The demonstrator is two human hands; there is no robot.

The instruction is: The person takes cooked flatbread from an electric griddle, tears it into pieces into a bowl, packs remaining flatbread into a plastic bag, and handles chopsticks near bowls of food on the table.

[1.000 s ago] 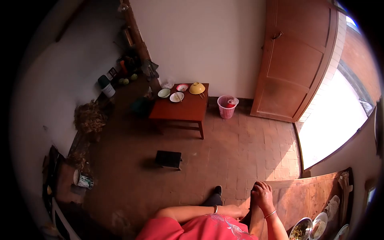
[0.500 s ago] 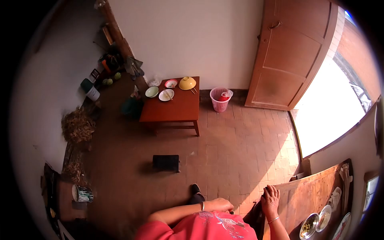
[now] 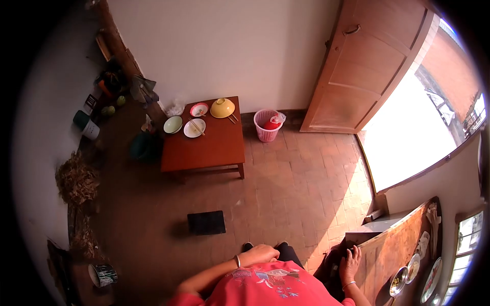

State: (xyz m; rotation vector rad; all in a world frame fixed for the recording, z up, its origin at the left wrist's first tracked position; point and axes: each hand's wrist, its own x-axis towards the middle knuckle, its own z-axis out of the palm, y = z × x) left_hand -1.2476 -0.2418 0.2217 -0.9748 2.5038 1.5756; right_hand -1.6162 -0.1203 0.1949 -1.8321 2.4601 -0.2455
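The left hand [image 3: 259, 253] lay at bottom centre of the frame, just in front of the red shirt [image 3: 270, 291], its fingers bent and turned down; whether its grip was closed or held anything could not be told. The right hand [image 3: 350, 262], at lower right, rested on the near edge of the wooden counter [image 3: 384, 251]. Its fingers were laid over that edge; the thumb side was hidden, so whether the grip was closed on the wood could not be determined.

The wooden counter ran slantwise through the lower right of the frame. Near its far side stood a metal bowl [image 3: 397, 282] containing food, beside a smaller dish [image 3: 413, 268], with a larger plate [image 3: 432, 280] further right.

At upper centre left, a red-brown counter [image 3: 204, 153] bore an upturned yellow bowl [image 3: 222, 108], a red-rimmed bowl [image 3: 198, 109], a pale green bowl [image 3: 173, 125] and a white bowl [image 3: 193, 131] with chopsticks across it. A pink basket [image 3: 266, 134] stood on the floor just right of that counter. A black stool [image 3: 206, 223] stood below it, well apart from both hands.
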